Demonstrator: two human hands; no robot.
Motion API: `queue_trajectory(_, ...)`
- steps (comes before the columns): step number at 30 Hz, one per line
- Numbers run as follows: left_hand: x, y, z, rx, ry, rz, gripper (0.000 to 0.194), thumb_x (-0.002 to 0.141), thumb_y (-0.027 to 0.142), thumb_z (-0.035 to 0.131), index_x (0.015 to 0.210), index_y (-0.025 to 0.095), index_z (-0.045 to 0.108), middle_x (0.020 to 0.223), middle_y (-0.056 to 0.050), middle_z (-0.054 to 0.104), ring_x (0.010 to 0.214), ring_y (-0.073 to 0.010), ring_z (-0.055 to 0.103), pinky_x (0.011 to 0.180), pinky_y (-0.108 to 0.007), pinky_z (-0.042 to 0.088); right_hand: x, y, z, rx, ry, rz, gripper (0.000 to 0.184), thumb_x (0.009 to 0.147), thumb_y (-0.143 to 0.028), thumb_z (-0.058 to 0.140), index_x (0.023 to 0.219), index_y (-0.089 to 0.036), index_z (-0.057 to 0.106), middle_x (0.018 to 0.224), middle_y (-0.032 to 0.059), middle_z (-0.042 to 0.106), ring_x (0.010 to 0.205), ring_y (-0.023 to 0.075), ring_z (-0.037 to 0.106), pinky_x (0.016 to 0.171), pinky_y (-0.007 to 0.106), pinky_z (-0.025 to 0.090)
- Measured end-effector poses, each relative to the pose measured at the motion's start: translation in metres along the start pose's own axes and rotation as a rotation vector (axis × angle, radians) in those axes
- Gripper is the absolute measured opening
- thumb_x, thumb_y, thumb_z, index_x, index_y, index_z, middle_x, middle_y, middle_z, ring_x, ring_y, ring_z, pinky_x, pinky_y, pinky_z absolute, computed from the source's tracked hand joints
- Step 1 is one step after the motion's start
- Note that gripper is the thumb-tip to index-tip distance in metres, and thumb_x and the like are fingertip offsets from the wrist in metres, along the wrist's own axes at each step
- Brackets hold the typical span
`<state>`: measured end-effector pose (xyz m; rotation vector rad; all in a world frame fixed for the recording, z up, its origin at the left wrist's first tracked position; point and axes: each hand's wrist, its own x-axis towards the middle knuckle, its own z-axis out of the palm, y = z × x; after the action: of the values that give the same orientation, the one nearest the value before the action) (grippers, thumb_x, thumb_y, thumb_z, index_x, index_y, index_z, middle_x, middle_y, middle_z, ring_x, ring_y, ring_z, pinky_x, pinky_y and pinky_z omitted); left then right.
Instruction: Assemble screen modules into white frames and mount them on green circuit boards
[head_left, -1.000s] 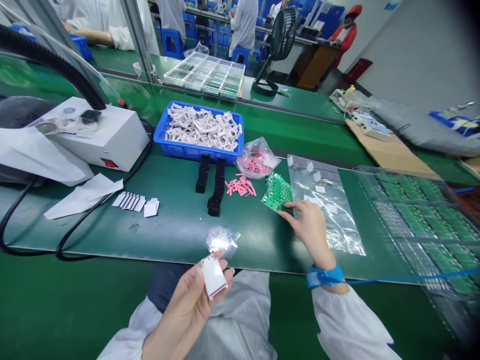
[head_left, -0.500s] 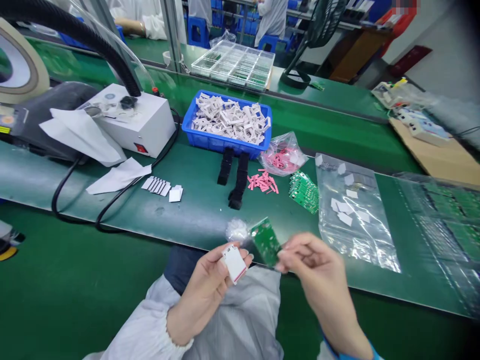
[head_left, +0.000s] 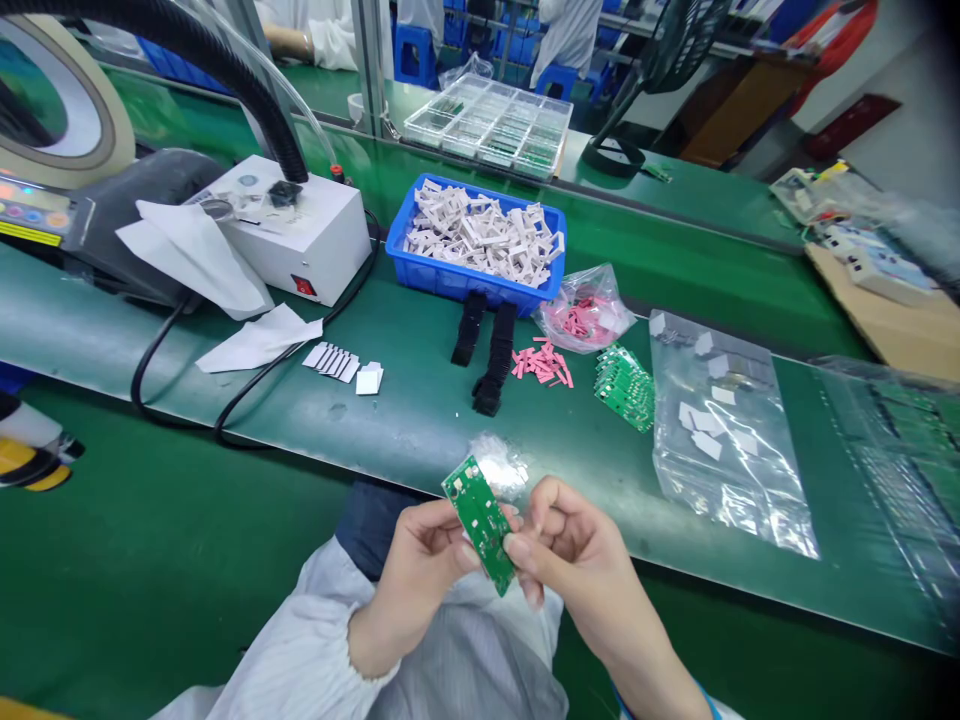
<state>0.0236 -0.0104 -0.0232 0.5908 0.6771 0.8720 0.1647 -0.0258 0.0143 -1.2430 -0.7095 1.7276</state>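
A green circuit board (head_left: 480,520) is held slantwise above my lap, its component side facing up. My right hand (head_left: 574,560) pinches its lower right edge between thumb and fingers. My left hand (head_left: 427,560) is closed at the board's other side, thumb near its edge. The small white plastic piece in that hand is now almost wholly hidden behind the board. Just beyond the hands, a clear crumpled plastic heap (head_left: 501,466) lies at the bench edge. Farther right is a stack of green circuit boards (head_left: 624,388).
On the bench (head_left: 405,430) are a blue bin (head_left: 472,283) of white plastic parts, pink strips (head_left: 544,362), a pink-filled bag (head_left: 589,310), black straps (head_left: 495,360) and white pieces (head_left: 330,361). A flat clear bag (head_left: 735,480) lies right; a white box (head_left: 300,235) with a hose stands left.
My right hand has brought the circuit board leftward to my left hand, over the white plastic piece, which it now covers. The view has shifted slightly.
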Motion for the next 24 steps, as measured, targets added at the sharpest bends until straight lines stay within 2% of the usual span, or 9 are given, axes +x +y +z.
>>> queue_trajectory(6,0.002,0.01,-0.003,0.054,-0.06,-0.078,0.049,0.056,0.055,0.075,0.089,0.019,0.076,0.07,-0.009,0.074,0.074,-0.0275,0.068,0.065,-0.037,0.054,0.001,-0.002,-0.004,-0.009,-0.062,0.083,0.049,0.069,-0.037,0.074,0.071,-0.018,0.029,0.048,-0.0088,0.051,0.035,0.0004,0.047,0.038,0.008,0.041)
queue_trajectory(12,0.002,0.016,-0.001,0.03,-0.067,-0.115,0.049,0.053,0.051,0.078,0.092,0.02,0.075,0.074,-0.009,0.075,0.079,-0.0297,0.069,0.073,-0.041,0.055,0.0,-0.001,-0.005,0.01,-0.094,0.114,0.051,0.069,-0.037,0.074,0.072,-0.019,0.026,0.048,-0.0099,0.052,0.035,0.0001,0.047,0.038,0.007,0.041)
queue_trajectory(15,0.001,0.017,-0.001,0.02,-0.098,-0.149,0.052,0.053,0.049,0.079,0.095,0.02,0.075,0.077,-0.009,0.075,0.078,-0.0291,0.07,0.073,-0.041,0.055,-0.001,-0.001,-0.007,0.0,-0.11,0.18,0.053,0.065,-0.037,0.076,0.073,-0.019,0.026,0.051,-0.0079,0.056,0.036,0.0012,0.049,0.036,0.007,0.04)
queue_trajectory(20,-0.001,0.017,0.001,-0.004,-0.106,-0.175,0.05,0.049,0.045,0.082,0.091,0.02,0.075,0.082,-0.009,0.075,0.074,-0.0255,0.07,0.069,-0.035,0.055,-0.004,-0.008,-0.011,-0.053,-0.086,0.267,0.054,0.058,-0.03,0.081,0.073,-0.019,0.03,0.052,-0.0062,0.059,0.036,0.0028,0.051,0.034,0.007,0.041)
queue_trajectory(24,-0.003,0.014,0.0,-0.128,-0.117,-0.169,0.045,0.057,0.032,0.083,0.098,0.024,0.069,0.08,-0.004,0.075,0.065,-0.0145,0.069,0.059,-0.021,0.052,-0.006,-0.011,-0.012,-0.131,-0.071,0.304,0.049,0.059,-0.029,0.08,0.077,-0.018,0.036,0.053,-0.0039,0.062,0.036,0.003,0.051,0.035,0.007,0.04)
